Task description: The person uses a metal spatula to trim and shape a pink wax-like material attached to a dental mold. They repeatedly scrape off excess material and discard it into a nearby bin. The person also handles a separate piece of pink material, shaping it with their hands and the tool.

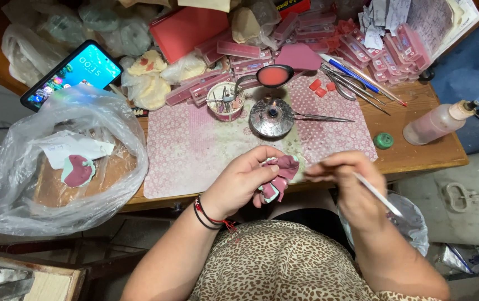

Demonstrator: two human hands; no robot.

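My left hand (pixel 243 179) grips a small pink and white wax model (pixel 282 177) just in front of the table edge. Beside it, my right hand (pixel 346 177) pinches a thin white-handled tool (pixel 378 195), whose tip points left toward the model. The right hand is slightly blurred. Both hands hover above my lap, over a leopard-print garment. Behind them on the pink patterned mat (pixel 189 150) stands a small metal burner (pixel 272 117), with a spoon of pink wax (pixel 274 75) just beyond it.
A clear plastic bag (pixel 61 161) with another pink model and paper lies at the left. A phone (pixel 72 72) sits behind it. A cup of tools (pixel 225 100), pink boxes, metal instruments (pixel 356 83), a green cap (pixel 384 140) and a squeeze bottle (pixel 437 122) crowd the table.
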